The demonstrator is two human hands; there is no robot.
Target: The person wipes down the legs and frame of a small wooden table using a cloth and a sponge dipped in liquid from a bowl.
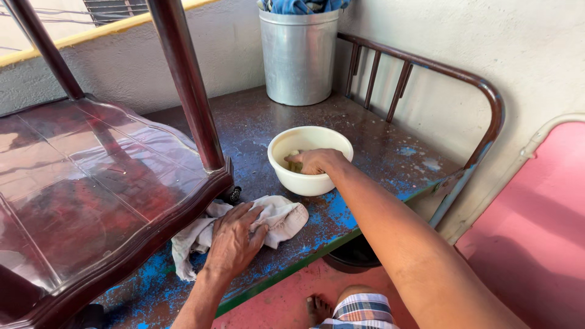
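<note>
A worn metal table (359, 131), brown with patches of blue paint, carries everything in view. On its left end stands one dark red wooden stand (91, 183) with a glossy shelf and two posts. At the back sits one tall metal bucket (298, 58) with blue cloth in its mouth.

The right arm stretches across from the lower right, and the right hand (314, 161) dips over the rim into one cream bowl (309, 173) near the middle of the table. Its fingers curl together around something greenish inside; what it is cannot be made out.

The left hand (234, 240) lies palm down on one crumpled off-white rag (277, 219), fingers slightly spread and pressing the cloth flat. The rag lies on the table's front edge, just beside the bowl and partly under the stand's corner.

One bare foot (317, 309) shows on the red floor below.
</note>
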